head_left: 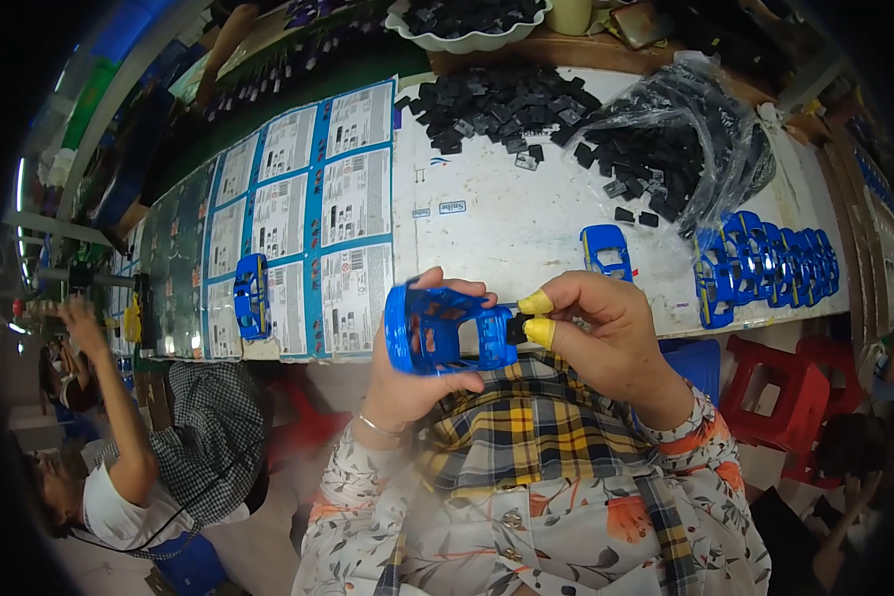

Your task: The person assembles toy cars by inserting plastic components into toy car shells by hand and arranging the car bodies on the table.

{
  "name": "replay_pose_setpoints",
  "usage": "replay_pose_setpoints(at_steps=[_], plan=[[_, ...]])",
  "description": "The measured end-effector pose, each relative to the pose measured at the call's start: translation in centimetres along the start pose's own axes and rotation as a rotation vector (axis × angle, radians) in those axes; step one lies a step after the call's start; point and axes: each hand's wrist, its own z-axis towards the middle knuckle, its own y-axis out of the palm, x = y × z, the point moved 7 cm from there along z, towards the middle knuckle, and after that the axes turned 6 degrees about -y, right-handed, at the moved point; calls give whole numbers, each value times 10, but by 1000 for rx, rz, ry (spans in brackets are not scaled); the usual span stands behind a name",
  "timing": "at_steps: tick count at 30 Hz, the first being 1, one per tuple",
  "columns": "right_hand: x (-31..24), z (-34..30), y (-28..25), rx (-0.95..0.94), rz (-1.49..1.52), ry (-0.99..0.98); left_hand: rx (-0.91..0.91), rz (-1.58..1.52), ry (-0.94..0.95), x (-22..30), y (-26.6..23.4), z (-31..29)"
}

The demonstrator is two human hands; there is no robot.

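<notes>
My left hand is wrapped round a blue plastic toy car body, holding it on its side above the table's near edge. The shell is hollow, with open window frames. Yellow coverings sit on the thumb and index fingertip of my right hand. Between those tips I pinch a small black plastic part, which is against the right end of the car body. How far the part sits inside the shell is hidden by my fingers. Just beyond my right hand, another blue car body lies on the table.
Loose black parts are heaped at the back, beside a clear plastic bag of more. Several blue car bodies stand in a row at right. One car body rests on printed sheets at left. A co-worker sits left; red stools stand right.
</notes>
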Motion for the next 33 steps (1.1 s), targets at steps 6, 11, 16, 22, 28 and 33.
replay_pose_setpoints(at_steps=[6,11,16,22,28,33], plan=[[-26,6,24,-117,-161,-155,-81,330,296,30,5,-9],[-37,7,35,-180,-315,-322,-113,509,517,38,8,-14],[-40,7,40,-172,-299,-377,-67,565,516,37,6,-16],[-44,4,43,-149,-360,-459,-92,653,566,44,11,-15],[-51,0,48,-198,-448,-557,-111,615,522,40,11,-13],[-54,-1,52,-227,-482,-586,-107,615,528,38,7,-13]])
